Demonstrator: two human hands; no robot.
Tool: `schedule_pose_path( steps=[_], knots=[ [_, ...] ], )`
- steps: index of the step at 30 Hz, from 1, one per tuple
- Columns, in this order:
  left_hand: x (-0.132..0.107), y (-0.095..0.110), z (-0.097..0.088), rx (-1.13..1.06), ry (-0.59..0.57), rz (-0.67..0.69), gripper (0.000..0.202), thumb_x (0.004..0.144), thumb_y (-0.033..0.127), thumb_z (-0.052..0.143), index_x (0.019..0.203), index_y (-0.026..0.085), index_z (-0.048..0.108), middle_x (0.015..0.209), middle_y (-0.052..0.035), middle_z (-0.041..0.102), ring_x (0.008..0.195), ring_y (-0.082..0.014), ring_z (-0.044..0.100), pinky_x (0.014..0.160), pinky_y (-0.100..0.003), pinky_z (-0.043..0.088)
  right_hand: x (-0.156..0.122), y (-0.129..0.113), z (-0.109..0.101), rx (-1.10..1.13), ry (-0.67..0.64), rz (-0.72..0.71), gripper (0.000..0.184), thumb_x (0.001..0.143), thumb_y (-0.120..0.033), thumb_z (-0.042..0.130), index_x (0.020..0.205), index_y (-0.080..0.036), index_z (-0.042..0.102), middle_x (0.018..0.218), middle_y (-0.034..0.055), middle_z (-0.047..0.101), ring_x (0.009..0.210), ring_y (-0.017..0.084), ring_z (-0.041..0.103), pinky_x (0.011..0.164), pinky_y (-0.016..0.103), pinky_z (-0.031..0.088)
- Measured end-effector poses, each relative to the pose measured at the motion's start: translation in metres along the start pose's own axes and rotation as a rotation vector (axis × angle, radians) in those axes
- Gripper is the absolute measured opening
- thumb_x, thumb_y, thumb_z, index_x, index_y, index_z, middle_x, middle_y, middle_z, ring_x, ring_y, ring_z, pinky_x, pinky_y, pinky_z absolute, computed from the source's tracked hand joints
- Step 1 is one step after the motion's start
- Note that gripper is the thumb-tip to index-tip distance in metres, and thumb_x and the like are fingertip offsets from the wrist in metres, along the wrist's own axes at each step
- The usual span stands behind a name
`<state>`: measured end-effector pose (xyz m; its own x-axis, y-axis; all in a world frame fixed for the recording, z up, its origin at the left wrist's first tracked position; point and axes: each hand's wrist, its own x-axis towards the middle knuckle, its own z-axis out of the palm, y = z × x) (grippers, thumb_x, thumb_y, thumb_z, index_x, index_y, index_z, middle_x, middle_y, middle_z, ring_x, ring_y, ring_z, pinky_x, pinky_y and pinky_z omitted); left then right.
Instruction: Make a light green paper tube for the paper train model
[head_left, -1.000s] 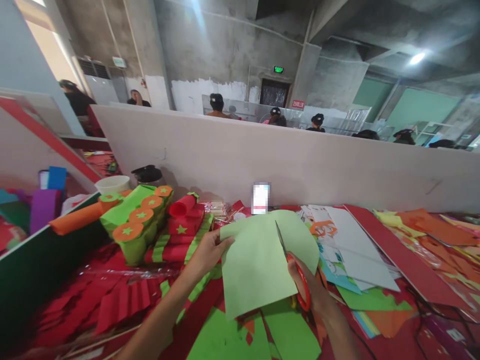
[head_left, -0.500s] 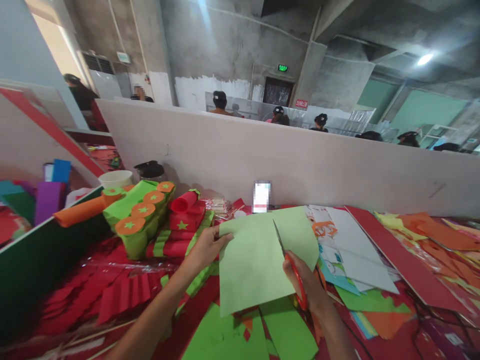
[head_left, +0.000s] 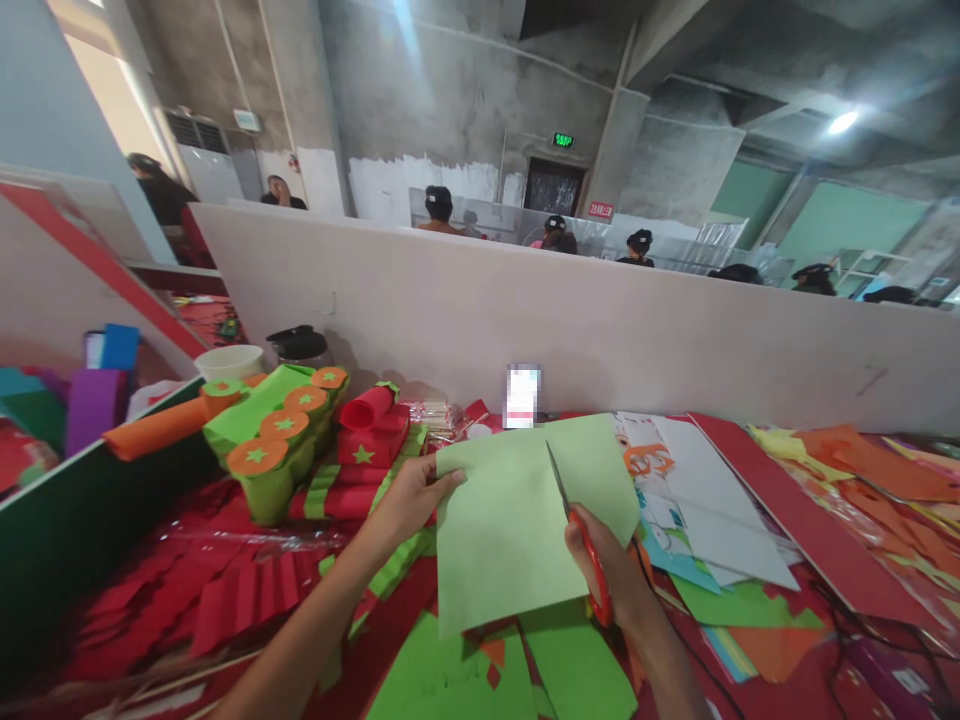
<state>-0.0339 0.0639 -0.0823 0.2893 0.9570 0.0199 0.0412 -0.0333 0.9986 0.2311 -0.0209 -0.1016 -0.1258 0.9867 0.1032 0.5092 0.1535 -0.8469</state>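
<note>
A large pale green sheet of paper (head_left: 502, 540) is held up above the red tabletop. My left hand (head_left: 411, 495) pinches its upper left edge between thumb and fingers. My right hand (head_left: 607, 550) is closed round the red handles of a pair of scissors (head_left: 592, 565). The blades lie over the right half of the sheet, pointing up and to the left, and look nearly closed. Whether a blade is through the paper I cannot tell. Under the sheet lie brighter green paper pieces (head_left: 577, 655), partly covered by it.
At the left stand a green and orange paper model (head_left: 277, 440) and a red paper model with a star (head_left: 371, 440). White sheets (head_left: 720, 490) and a red board (head_left: 810, 520) lie right. A lit phone (head_left: 523, 397) leans against the partition (head_left: 600, 320). Several people sit beyond it.
Almost nothing differs. The sheet, both hands and the scissors keep nearly the same place, and the view has shifted very slightly.
</note>
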Motion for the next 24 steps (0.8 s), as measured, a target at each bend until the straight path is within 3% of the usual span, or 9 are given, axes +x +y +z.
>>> schedule_pose_path(
  steps=[10,17,24],
  knots=[
    [-0.0011,0.0010,-0.0022,-0.036,-0.076,-0.019,0.035,0.076,0.042,0.070,0.095,0.013,0.070,0.081,-0.0058,0.075,0.069,-0.0203,0.068,0.063,-0.029,0.053,0.0038,0.0007,-0.0004,0.019,0.016,0.004,0.042,0.095,-0.058,0.038,0.096,-0.019,0.055,0.088,0.0042,0.061,0.083,0.022,0.055,0.077,0.031,0.044],
    [0.0002,-0.0009,-0.0007,-0.014,-0.024,-0.033,0.035,0.073,0.045,0.070,0.085,0.013,0.069,0.077,-0.0061,0.074,0.070,-0.0233,0.069,0.061,-0.030,0.053,0.0022,-0.0052,0.0049,-0.008,0.090,0.058,0.041,0.093,-0.059,0.041,0.081,-0.021,0.050,0.072,-0.0012,0.053,0.067,0.017,0.049,0.063,0.027,0.040],
    [-0.0013,0.0012,-0.0017,-0.002,-0.052,-0.022,0.034,0.074,0.045,0.069,0.084,0.013,0.068,0.078,-0.0070,0.074,0.069,-0.0228,0.068,0.061,-0.030,0.052,0.0034,-0.0032,0.0038,0.009,0.054,0.039,0.042,0.094,-0.059,0.039,0.092,-0.020,0.054,0.081,0.0022,0.059,0.075,0.020,0.055,0.070,0.029,0.044]
  ],
)
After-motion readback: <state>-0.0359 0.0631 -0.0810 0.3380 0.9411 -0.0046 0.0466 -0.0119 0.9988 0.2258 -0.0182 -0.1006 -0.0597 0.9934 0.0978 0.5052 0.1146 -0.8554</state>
